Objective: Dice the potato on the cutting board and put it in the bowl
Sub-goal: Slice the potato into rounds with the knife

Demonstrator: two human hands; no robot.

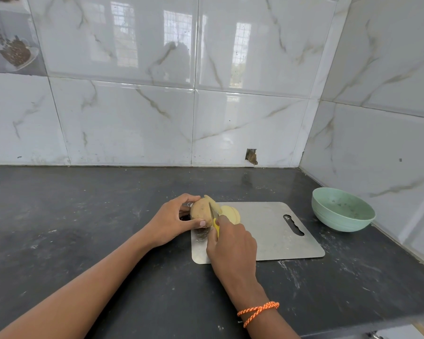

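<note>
Slicing potato [200,211]; knife [214,217] mid-cut

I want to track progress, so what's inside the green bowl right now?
No potato pieces show in the green bowl; only faint specks mark its inner wall. The cut slices lie on the cutting board. The near rim hides the closest part of the inside.

Bare cutting board [267,231] stretch leads unobstructed toward bowl [342,209].

Mint-green bowl [343,209]; yellow-handled knife [216,226]; grey-veined white marble wall tiles [132,118].
</note>
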